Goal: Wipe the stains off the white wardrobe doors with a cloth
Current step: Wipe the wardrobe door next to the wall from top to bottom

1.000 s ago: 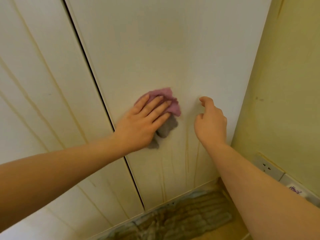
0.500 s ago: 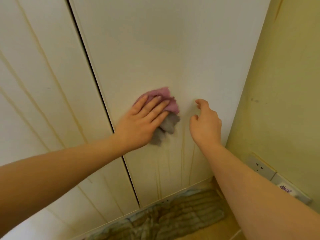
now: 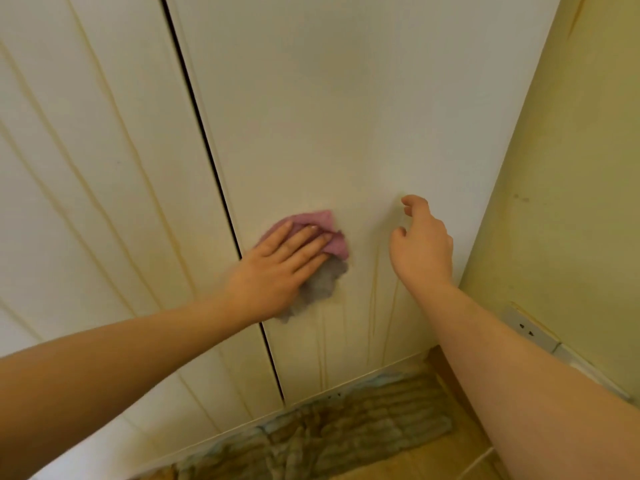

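Across the middle of the view stands the right wardrobe door (image 3: 329, 116), with the left wardrobe door (image 3: 86, 168) at 9 o'clock, beyond the dark gap (image 3: 209, 150). Yellow-brown drip streaks (image 3: 373, 299) run down the right door at 5 o'clock from the cloth, and more cross the left door. The left hand (image 3: 277, 268) lies flat, fingers straight, pressing the pink-and-grey cloth (image 3: 329, 268) against the right door just beside the gap. The right hand (image 3: 422, 247), at 3 o'clock from the cloth, holds nothing, its fingers loosely curled; whether it touches the door I cannot tell. To wipe well, I judge, press evenly through the palm, drag down each streak toward 6 o'clock, overlap the passes, and turn to a clean fold once the cloth smears.
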Action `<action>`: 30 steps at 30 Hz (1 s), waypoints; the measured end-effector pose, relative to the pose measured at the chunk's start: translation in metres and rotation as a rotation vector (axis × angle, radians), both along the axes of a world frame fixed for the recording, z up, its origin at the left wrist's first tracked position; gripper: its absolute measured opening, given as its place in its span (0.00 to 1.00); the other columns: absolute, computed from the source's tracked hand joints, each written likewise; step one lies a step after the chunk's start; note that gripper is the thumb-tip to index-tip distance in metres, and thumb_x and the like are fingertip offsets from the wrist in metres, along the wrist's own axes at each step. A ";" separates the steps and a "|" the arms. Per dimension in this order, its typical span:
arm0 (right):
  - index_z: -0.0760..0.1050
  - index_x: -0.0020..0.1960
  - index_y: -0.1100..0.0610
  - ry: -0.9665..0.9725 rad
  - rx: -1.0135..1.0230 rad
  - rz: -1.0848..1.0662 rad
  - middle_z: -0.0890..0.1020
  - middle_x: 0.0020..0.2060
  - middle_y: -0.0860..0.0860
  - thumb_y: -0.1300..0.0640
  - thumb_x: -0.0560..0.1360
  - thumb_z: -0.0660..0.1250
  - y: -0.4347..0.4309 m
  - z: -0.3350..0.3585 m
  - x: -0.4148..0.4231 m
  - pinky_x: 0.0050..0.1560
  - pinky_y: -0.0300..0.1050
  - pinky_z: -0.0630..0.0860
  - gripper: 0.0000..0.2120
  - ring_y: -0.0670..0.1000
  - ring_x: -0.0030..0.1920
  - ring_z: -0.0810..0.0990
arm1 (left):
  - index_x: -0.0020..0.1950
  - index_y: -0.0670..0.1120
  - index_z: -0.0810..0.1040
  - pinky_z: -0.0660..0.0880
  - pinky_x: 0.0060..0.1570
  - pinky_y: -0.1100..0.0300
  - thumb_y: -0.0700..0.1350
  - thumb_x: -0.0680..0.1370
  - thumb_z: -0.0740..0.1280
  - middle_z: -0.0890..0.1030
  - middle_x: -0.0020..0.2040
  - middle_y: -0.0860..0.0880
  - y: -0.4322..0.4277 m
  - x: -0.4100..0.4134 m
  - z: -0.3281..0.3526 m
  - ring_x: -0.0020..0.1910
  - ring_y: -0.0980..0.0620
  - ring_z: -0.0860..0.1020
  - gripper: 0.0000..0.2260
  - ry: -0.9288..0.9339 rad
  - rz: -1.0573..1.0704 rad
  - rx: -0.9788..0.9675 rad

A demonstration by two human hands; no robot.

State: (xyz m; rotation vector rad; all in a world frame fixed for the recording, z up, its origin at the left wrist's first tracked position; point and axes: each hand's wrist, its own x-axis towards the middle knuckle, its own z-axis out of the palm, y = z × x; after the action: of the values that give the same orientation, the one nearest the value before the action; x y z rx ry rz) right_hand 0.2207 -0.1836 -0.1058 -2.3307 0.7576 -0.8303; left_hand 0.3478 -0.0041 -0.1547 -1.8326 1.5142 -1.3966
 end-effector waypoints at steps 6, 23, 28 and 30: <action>0.63 0.69 0.56 0.043 -0.022 -0.006 0.76 0.60 0.55 0.65 0.76 0.56 -0.002 -0.003 -0.002 0.59 0.49 0.64 0.22 0.57 0.56 0.74 | 0.65 0.42 0.76 0.43 0.74 0.50 0.43 0.70 0.53 0.74 0.66 0.45 0.028 -0.006 -0.050 0.73 0.45 0.62 0.26 0.132 0.099 0.229; 0.61 0.71 0.56 0.131 -0.082 -0.054 0.76 0.60 0.55 0.63 0.77 0.54 -0.022 -0.016 -0.008 0.59 0.49 0.64 0.22 0.57 0.58 0.72 | 0.58 0.46 0.81 0.40 0.74 0.50 0.48 0.70 0.52 0.79 0.61 0.48 -0.008 -0.005 -0.092 0.61 0.48 0.77 0.25 0.107 0.084 0.410; 0.61 0.70 0.55 0.159 -0.095 -0.030 0.75 0.62 0.56 0.62 0.77 0.55 -0.021 -0.016 -0.007 0.59 0.50 0.64 0.22 0.59 0.61 0.71 | 0.65 0.44 0.77 0.49 0.72 0.48 0.44 0.73 0.55 0.75 0.66 0.44 -0.056 -0.008 -0.050 0.67 0.43 0.71 0.23 0.103 0.030 0.197; 0.61 0.70 0.55 0.152 -0.101 -0.034 0.75 0.62 0.56 0.62 0.77 0.55 -0.022 -0.015 -0.005 0.58 0.50 0.63 0.21 0.59 0.61 0.70 | 0.63 0.45 0.78 0.49 0.72 0.47 0.44 0.73 0.55 0.75 0.66 0.44 -0.073 -0.009 -0.049 0.66 0.42 0.73 0.21 0.088 0.052 0.216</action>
State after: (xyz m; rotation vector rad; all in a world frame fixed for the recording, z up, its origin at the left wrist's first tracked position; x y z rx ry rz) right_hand 0.2161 -0.2056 -0.1211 -2.4998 0.8392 -0.7269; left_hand 0.3384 -0.0769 -0.2042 -1.8066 1.5803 -1.0949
